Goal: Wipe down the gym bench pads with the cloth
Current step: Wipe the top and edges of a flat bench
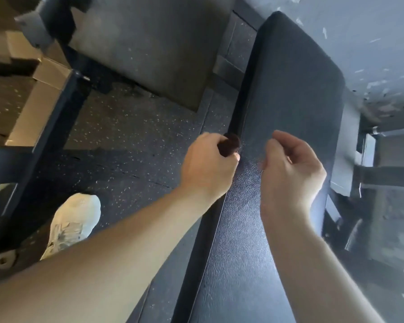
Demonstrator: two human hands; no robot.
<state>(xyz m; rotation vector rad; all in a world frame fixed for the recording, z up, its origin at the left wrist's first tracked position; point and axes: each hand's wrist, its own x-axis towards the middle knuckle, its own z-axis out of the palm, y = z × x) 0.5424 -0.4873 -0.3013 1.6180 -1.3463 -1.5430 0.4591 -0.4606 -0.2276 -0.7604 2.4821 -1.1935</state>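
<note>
Two grips hang over the bench pad (pixel 289 89): the left grip (pixel 208 164) is closed round a small dark wad, apparently the cloth (pixel 231 143), at the pad's 9 o'clock edge, while the right grip (pixel 289 169) is loosely curled with nothing seen in it. Risk: so small a wad may skim the textured vinyl, leave the 12 o'clock end unwiped, or slip off the edge. A speckled rubber floor (pixel 126 148) lies at 9 o'clock, a white shoe (pixel 75 220) at 7 and cardboard boxes (pixel 44 73) at 10.
</note>
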